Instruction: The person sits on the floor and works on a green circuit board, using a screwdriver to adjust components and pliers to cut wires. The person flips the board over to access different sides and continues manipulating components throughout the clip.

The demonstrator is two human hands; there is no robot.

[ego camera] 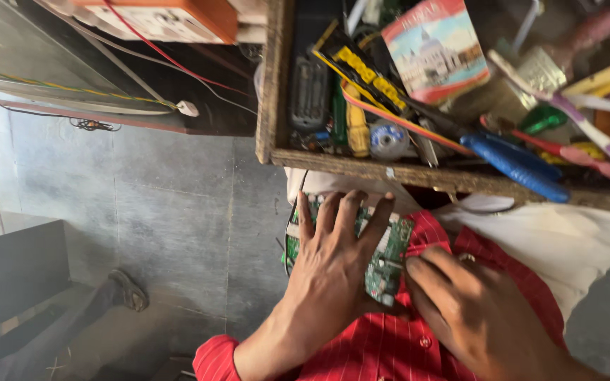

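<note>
Hands on a green circuit board (387,262) held over the lap.
Left hand (333,264) lies flat, fingers spread across it; right hand (471,310) pinches its right edge; keep it steady.

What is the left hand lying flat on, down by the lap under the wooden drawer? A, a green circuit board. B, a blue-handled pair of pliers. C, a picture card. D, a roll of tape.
A: the left hand lies spread over a green circuit board, whose edge the right hand touches, while the blue-handled pliers sit up in the wooden drawer.
</note>
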